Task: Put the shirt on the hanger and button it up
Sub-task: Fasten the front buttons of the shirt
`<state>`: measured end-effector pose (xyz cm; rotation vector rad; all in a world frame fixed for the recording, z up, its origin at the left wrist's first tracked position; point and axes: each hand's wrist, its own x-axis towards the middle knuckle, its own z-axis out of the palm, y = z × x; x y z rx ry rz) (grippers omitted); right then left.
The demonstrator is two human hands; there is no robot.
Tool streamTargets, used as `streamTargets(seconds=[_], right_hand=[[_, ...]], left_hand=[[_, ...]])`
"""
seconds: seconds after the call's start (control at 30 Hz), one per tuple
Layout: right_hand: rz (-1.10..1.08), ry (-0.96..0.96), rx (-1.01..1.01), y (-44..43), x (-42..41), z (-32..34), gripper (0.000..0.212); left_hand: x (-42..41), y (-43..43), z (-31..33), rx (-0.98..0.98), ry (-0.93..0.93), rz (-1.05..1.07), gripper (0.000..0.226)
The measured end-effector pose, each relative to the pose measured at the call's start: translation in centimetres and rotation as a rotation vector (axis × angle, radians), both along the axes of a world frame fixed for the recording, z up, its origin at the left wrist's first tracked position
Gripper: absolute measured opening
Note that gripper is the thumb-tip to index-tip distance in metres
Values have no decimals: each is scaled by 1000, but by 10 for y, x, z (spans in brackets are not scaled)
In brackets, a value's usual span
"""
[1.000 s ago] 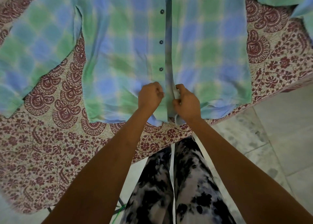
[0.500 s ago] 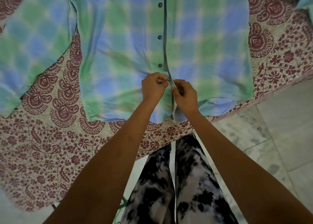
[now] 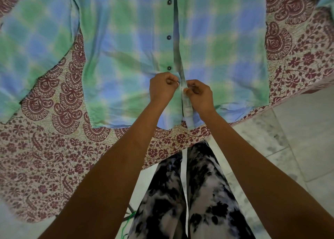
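Head view: the shirt [image 3: 115, 57] lies flat on a patterned sheet [image 3: 54, 157]. The left hand [image 3: 162, 89] and right hand [image 3: 199, 95] pinch its placket near the hem, fingers curled tight. Three buttons [image 3: 169, 68] sit farther up; bare floor [image 3: 298, 139] lies right.

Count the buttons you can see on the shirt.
3, down the shirt front: top button, middle button, lowest button just above the left hand. Others may be hidden.
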<state>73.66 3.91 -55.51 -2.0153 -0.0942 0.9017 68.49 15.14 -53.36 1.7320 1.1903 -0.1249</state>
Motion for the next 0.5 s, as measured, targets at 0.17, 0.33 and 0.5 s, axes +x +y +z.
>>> streamTargets(seconds=[0.17,0.33,0.5], right_hand=[[-38,34,19,2,-4,0,21],[-26,26,0,2,-7,-3,27],[-128,78,74,2,-6,1,29]], left_hand=[[0,-1,3,60,15,-65,14],[2,-1,3,-91,-25,53,10],[1,-1,3,62,52,-18,12]])
